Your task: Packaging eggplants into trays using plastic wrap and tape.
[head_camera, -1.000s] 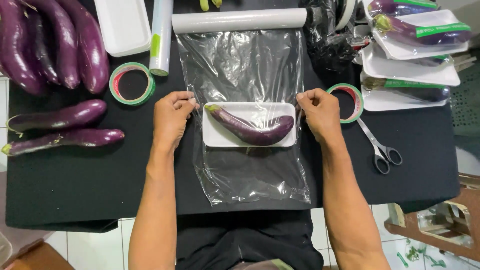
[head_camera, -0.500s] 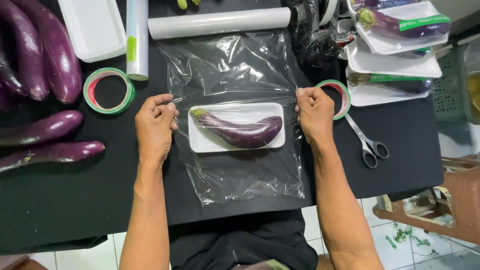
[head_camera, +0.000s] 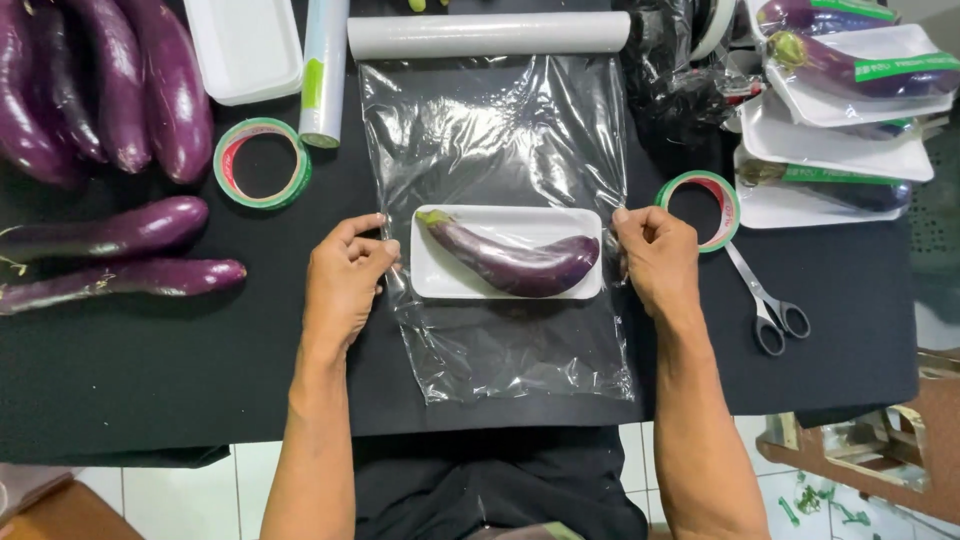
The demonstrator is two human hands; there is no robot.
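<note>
**Hands pinch cling film beside a trayed eggplant**

Black cloth covers the table [head_camera: 150, 400], with white floor tiles showing below its edge. Across the middle lies a clear film sheet [head_camera: 500, 200], drawn from its roll [head_camera: 488, 34] at the far side. On the sheet sits a white foam tray [head_camera: 440, 280] bearing one purple eggplant [head_camera: 515, 262]. The left hand [head_camera: 343, 285] pinches the film's left edge; the right hand [head_camera: 657, 260] pinches the right edge, fingers curled together. Scissors [head_camera: 765, 305] lie just right.

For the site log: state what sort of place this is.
Probably a small produce-packing station: a purple eggplant on a white foam tray over clear cling film, loose purple eggplants, and stacked wrapped trays.
</note>
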